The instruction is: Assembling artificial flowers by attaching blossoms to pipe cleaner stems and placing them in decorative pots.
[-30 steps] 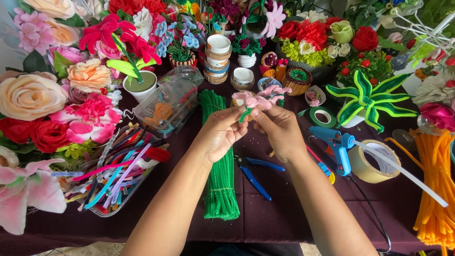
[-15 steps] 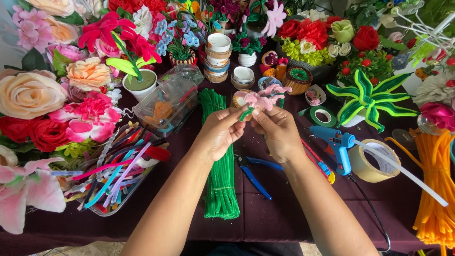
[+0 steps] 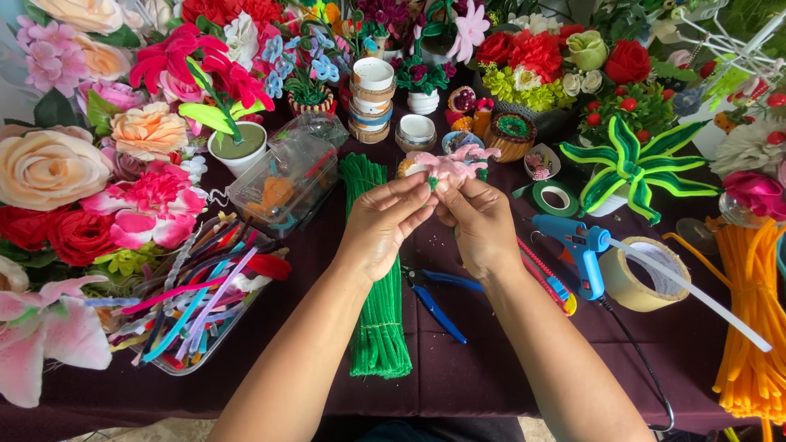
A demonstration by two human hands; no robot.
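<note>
**Two hands pinch a pink chenille flower above a crowded craft table**

Both forearms reach in from the bottom edge and converge at the centre of the view. The left hand [image 3: 385,229] is curled, its thumb and forefinger closed together on the base of a small fuzzy pink pipe-cleaner flower [image 3: 450,165]. The right hand [image 3: 479,225] faces it, knuckles toward the camera, its fingertips pressed shut on the same base from the other side, so that the two hands touch. The flower sticks up beyond the fingertips, its looped petals soft and bristly, with a bit of green showing where the fingers meet. It is held in the air above the dark maroon tablecloth [image 3: 491,368].

Under the left wrist lies a long bundle of fuzzy green pipe cleaners [image 3: 378,319], straight and tightly packed. Just beside it, below the hands, rest blue-handled pliers [image 3: 438,299]. To the right a blue plastic glue gun [image 3: 580,250] stands near a roll of tan tape [image 3: 643,274] and a smaller roll of green tape [image 3: 554,196]. At the far right edge lies a sheaf of orange pipe cleaners [image 3: 749,327]. On the left, a clear plastic tray [image 3: 192,307] holds mixed coloured stems, and a clear lidded box [image 3: 282,184] sits behind it. Finished fabric and chenille blooms ring the table.
</note>
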